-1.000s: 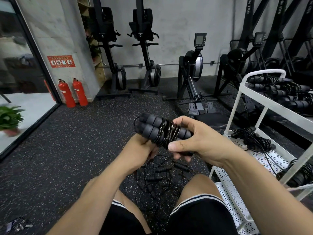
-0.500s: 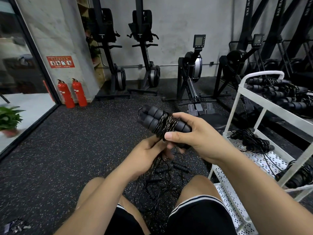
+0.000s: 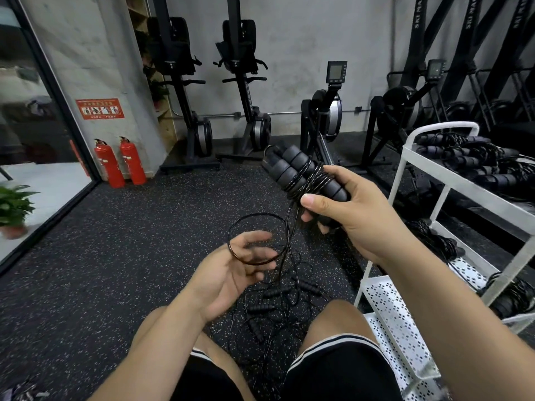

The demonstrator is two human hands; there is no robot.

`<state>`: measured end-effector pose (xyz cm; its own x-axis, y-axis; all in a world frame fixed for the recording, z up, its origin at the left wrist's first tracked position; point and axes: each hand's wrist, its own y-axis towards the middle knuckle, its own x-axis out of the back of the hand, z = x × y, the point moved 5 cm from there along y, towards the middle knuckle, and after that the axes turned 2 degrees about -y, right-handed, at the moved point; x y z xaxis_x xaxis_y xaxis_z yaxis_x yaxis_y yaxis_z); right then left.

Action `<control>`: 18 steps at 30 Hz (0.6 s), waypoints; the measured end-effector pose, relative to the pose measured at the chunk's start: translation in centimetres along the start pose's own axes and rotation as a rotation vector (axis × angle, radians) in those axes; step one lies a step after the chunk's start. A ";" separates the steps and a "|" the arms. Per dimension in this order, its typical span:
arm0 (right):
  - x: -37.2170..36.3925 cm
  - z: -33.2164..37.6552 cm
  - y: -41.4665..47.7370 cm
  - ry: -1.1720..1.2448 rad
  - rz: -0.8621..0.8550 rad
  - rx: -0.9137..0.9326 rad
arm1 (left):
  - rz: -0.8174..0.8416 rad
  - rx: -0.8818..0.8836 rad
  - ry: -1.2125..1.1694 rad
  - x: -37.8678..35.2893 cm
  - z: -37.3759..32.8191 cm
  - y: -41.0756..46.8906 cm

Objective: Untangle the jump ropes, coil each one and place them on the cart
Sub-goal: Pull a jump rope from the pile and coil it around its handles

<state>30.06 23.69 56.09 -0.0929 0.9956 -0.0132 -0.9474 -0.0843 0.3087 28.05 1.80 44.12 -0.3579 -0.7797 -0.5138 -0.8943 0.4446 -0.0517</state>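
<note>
Dim indoor light, daylight from left, fisheye edges, blurred left hand [image 3: 231,270]

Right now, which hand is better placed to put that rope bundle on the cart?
Right: the right hand grips the rope bundle beside the cart; the left hand is open, farther away.

We see a black speckled rubber floor [image 3: 115,256] meeting a grey concrete wall [image 3: 304,39]. Rowing machines [image 3: 324,117] line that wall, two stored upright. Two red fire extinguishers [image 3: 108,164] stand at the floor's left edge below a red sign [image 3: 100,108], beside a glass panel [image 3: 26,96].
</note>
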 end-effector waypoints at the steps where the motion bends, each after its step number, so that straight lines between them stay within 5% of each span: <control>1: 0.0 0.1 0.0 0.006 -0.010 0.006 | 0.025 0.007 -0.042 0.1 0.1 -0.1; 7: -0.1 -0.1 0.0 0.013 -0.027 0.018 | 0.134 -0.007 -0.128 0.1 0.3 -0.2; 18: -0.3 -0.7 -0.2 -0.074 -0.039 0.001 | -0.376 -0.210 0.280 3.6 -1.1 1.5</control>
<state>30.05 23.42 55.36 -0.0332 0.9984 0.0456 -0.9495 -0.0458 0.3105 25.10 -0.81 43.16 -0.0338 -0.9695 -0.2426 -0.9994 0.0352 -0.0013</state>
